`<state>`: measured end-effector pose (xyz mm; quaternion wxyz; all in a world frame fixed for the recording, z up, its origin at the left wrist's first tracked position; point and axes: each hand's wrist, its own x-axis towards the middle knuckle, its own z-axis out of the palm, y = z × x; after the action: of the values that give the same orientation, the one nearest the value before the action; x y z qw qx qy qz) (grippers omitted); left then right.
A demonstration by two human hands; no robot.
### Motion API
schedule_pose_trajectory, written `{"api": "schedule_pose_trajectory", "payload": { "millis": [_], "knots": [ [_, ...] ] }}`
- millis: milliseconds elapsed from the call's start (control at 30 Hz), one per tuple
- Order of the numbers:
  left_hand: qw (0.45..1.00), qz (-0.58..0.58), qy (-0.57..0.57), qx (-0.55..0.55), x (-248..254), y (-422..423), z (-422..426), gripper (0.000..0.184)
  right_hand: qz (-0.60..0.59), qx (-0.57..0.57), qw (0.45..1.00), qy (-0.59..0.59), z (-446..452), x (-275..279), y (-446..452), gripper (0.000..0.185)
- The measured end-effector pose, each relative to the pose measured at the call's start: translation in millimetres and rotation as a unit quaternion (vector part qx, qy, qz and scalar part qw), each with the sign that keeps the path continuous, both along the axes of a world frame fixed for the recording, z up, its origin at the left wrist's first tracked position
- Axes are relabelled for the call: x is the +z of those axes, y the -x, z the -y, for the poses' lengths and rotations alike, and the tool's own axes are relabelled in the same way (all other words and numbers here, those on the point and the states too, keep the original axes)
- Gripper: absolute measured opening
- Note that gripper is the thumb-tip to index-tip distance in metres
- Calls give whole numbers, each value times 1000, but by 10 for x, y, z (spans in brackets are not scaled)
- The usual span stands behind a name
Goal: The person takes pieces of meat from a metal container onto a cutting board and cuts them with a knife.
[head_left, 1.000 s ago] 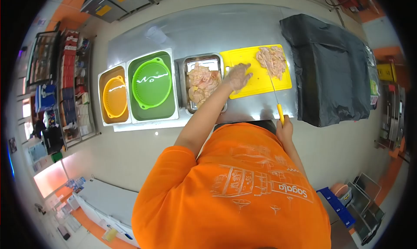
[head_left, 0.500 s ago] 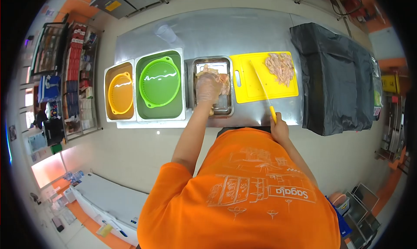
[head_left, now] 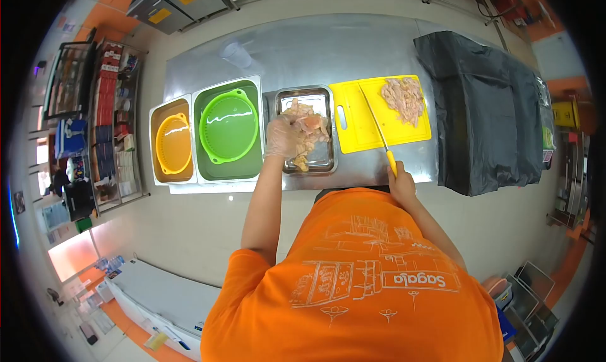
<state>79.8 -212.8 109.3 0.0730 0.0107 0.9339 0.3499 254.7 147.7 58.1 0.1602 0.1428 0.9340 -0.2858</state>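
My left hand (head_left: pixel 282 137), in a clear plastic glove, is at the left side of a steel tray (head_left: pixel 333 154). Its fingers are bent against the raw chicken (head_left: pixel 309 130) in it, their tips partly hidden. My right hand (head_left: pixel 402 182) grips the yellow handle of a long knife (head_left: pixel 380 128) at the table's front edge. The blade lies across a yellow cutting board (head_left: pixel 360 135), pointing away from me. Cut strips of raw chicken (head_left: pixel 404 100) are heaped on the board's right part.
Left of the tray stand two steel pans with a green strainer (head_left: pixel 230 126) and an orange strainer (head_left: pixel 173 143). A clear cup (head_left: pixel 236 55) is behind them on the steel table (head_left: pixel 328 46). A black plastic cover (head_left: pixel 489 116) drapes something at the right.
My left hand has shifted left within the tray, uncovering more chicken. My right hand keeps hold of the knife, which has moved slightly. The whole view has shifted a little.
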Motion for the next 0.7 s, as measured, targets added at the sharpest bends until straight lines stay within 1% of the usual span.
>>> {"api": "schedule_pose_trajectory", "payload": {
  "millis": [67,167,267,367,467,500,567,667,700],
  "knots": [
    [1000,3,-21,19,35,73,10,24,0,0,1000,-6,-3,-18,-2,33],
    [997,-20,-23,73,-178,197,34,25,-1,-1,1000,-5,10,13,-6,33],
    [988,-97,-4,122,-173,223,-35,23,1,-1,1000,-6,-1,2,0,33],
    [995,-32,91,18,-120,119,-128,25,-6,2,1000,-4,-28,-20,-13,33],
    [985,9,128,-116,-430,-109,-323,28,-1,2,1000,0,-28,-25,-41,32],
    [976,-45,188,-96,-570,-209,-405,29,3,1,1000,1,-25,-27,-45,32],
    [939,-152,303,-56,-841,-373,-528,31,-2,5,1000,8,-13,-26,-38,32],
    [925,-210,308,-77,-1067,-358,-491,30,-1,6,1000,1,16,2,-46,31],
    [925,-180,320,-99,-1026,-340,-483,31,-1,7,1000,-4,24,12,-46,31]
  ]
}}
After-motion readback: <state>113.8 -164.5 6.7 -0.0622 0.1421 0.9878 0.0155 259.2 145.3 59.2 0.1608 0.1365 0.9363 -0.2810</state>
